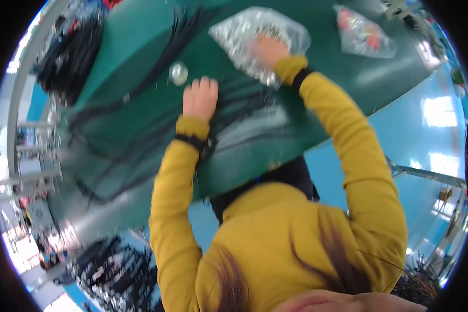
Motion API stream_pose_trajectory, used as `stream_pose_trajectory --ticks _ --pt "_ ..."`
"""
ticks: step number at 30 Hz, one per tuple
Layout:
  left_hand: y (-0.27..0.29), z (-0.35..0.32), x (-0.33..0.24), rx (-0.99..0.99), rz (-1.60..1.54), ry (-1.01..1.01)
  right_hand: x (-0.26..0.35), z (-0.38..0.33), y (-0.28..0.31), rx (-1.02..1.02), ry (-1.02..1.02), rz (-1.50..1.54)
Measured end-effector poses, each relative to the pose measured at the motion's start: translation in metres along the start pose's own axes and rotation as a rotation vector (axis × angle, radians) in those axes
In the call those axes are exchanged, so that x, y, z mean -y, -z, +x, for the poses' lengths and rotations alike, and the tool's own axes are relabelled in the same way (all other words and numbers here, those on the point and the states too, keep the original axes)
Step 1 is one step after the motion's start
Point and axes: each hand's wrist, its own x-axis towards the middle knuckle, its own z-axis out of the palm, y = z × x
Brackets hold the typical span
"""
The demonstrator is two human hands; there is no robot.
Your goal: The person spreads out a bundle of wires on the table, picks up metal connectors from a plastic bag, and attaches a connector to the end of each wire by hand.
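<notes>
"What's nearest?"
"Dark cables (239, 113) on the green table (244, 166), on the near side of the clear bag (235, 37) of silvery pieces. Left of that bag, the left hand (199, 99) lies over them; whether it pinches any, I can't tell."
"And the right hand (272, 51)?"
"Over the bag's pieces, fingers blurred; I can't tell its grip."

A clear bag (364, 34) with reddish contents (373, 41) lies on the green table (359, 83).

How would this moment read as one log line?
Left hand: beside black cables | right hand: at clear bag of small shiny parts | nearby: round translucent item, green table
</notes>
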Motion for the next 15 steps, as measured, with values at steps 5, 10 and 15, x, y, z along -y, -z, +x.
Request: stream_pose_trajectory --ticks 5,10,15 --pt "-0.022 -0.004 -0.021 0.047 -0.135 -0.011 0.026 -0.006 -0.017 -0.058 -0.042 0.105" --pt "0.001 -0.014 -0.030 -0.026 -0.573 0.130 0.039 -0.019 0.009 -0.149 -0.142 0.099" --pt "0.043 -0.076 -0.029 0.396 -0.383 0.179 0.022 -0.012 0.003 -0.179 -0.065 0.085"
